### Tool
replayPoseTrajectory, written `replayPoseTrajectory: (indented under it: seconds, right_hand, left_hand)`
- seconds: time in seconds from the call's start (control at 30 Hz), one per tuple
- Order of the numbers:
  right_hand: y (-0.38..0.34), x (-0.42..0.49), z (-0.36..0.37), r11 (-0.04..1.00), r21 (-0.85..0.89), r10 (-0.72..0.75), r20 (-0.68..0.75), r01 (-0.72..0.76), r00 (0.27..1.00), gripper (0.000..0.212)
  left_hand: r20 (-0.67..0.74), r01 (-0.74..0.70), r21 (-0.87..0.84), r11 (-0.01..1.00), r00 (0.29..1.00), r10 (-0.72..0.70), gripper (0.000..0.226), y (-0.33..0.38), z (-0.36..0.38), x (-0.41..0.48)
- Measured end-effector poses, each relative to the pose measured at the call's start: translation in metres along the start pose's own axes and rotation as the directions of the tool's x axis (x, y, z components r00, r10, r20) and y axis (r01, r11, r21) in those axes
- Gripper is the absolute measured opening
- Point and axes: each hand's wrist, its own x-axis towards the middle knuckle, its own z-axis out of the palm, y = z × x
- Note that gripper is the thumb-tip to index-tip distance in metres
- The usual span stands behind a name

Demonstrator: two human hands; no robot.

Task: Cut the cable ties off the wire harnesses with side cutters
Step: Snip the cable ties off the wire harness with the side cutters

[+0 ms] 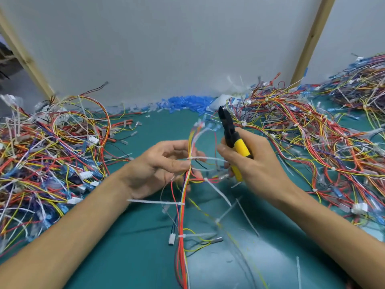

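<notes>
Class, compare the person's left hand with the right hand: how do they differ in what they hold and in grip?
The left hand pinches the wire harness; the right hand wraps round the yellow handles of the side cutters. The left hand sits at a white cable tie; the right hand's tool points up, away from it. Both hands hang above the green mat.

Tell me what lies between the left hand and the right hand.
Head view: a white cable tie runs from the wire harness pinched by the left hand toward the right hand, which grips the side cutters.
</notes>
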Motion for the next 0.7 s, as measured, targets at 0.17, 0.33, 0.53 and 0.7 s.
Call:
replayPoseTrajectory:
  seconds: [0.17, 0.33, 0.53, 0.7]
  right_hand:
    - [0.0, -0.001, -0.001, 0.989, 0.129, 0.076, -0.002, -0.075, 0.997, 0.018]
    - [-0.003, -0.003, 0.001, 0.981, 0.157, 0.11, 0.054, -0.118, 0.992, 0.022]
    - [-0.004, -0.006, 0.0, 0.986, 0.107, 0.116, 0.129, -0.13, 0.985, 0.025]
    - [-0.004, -0.009, 0.003, 0.995, -0.074, -0.061, 0.082, 0.067, 0.995, 0.023]
  left_hand:
    - [-0.259, -0.27, -0.082, 0.959, 0.936, 0.241, 0.05, 0.012, -0.008, 0.004]
    - [-0.729, -0.565, 0.15, 0.811, 0.492, 0.477, 0.022, 0.007, -0.003, 0.017]
    - [-0.567, -0.366, 0.671, 0.645, 0.307, 0.764, 0.064, 0.007, -0.005, 0.014]
    - [-0.391, -0.39, 0.65, 0.653, 0.566, 0.726, 0.059, -0.003, 0.033, 0.016]
